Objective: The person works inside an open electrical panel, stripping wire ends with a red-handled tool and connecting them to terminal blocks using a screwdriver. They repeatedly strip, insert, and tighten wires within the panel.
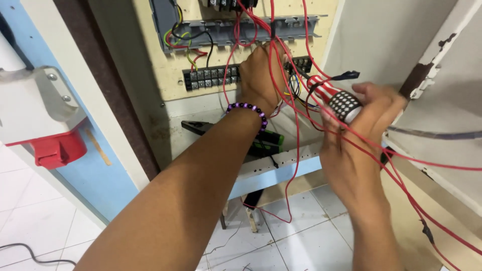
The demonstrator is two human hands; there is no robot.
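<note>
Right hand [364,118]: closed around a small white cylinder [346,106] with a dotted black-and-white wrap, long axis tilted, upper end pointing up-left toward the panel; a bundle of red wires [296,125] runs from it and across the fingers. Left hand [258,75]: fingers curled against the black terminal strip [211,78] among the red wires; whether it pinches one cannot be told. Purple bead bracelet [247,108] on the left wrist. Beneath the left forearm: green-and-black pliers [201,126] lying on the cabinet's white shelf [281,160]. Above: grey wire duct [226,27] on a beige backboard. Far left: grey-and-red socket [42,120] on a blue wall. Below: white tiled floor [301,241].
</note>
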